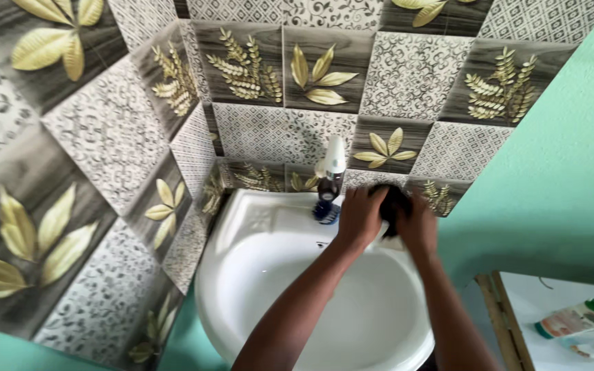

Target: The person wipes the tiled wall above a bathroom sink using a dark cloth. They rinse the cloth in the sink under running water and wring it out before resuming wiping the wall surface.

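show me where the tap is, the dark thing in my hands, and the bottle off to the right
Tap (331, 165), head view: on its white top.
Dark object (394, 200), head view: on the part showing between both hands.
Bottle (575, 321), head view: on its label, lying on the white surface.

Head cam, high, looks down at sink (256, 227), mid-range, facing tiled wall (276, 130).

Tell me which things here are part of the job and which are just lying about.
In use: left hand, right hand, dark object they grip, white basin.
Lying about: tap, blue brush, bottle with green cap on the white surface.
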